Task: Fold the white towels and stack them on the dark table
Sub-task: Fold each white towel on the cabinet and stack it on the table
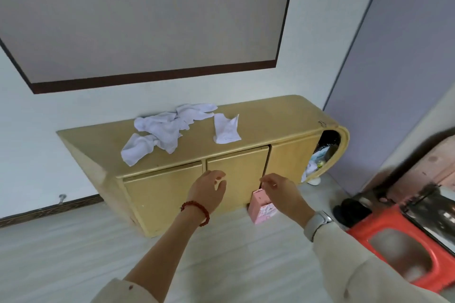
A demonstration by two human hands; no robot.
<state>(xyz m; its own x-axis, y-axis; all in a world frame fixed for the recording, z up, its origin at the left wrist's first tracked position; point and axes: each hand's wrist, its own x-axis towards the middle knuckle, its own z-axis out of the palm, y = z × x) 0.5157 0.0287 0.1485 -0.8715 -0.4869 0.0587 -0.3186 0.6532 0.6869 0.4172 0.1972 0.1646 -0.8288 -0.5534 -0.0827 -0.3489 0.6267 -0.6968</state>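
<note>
Reaching out with both arms, nothing held yet; left hand (209, 188) loose with fingers spread a little, right hand (278, 192) with fingers bent softly, thumb and finger close together, hard to tell if pinching anything. Both hands low, in front of the yellow cabinet (270, 115) doors. Just past the right hand on the floor, a small pink box (261, 206). Farther and higher, on the cabinet top, the white towels: a crumpled pile (160, 130) to the far left, long side running left to right, and one single towel (225, 129) almost straight ahead. Probably left hand closest to the pile. Near right, a red stool (369, 231). No dark table clearly seen
</note>
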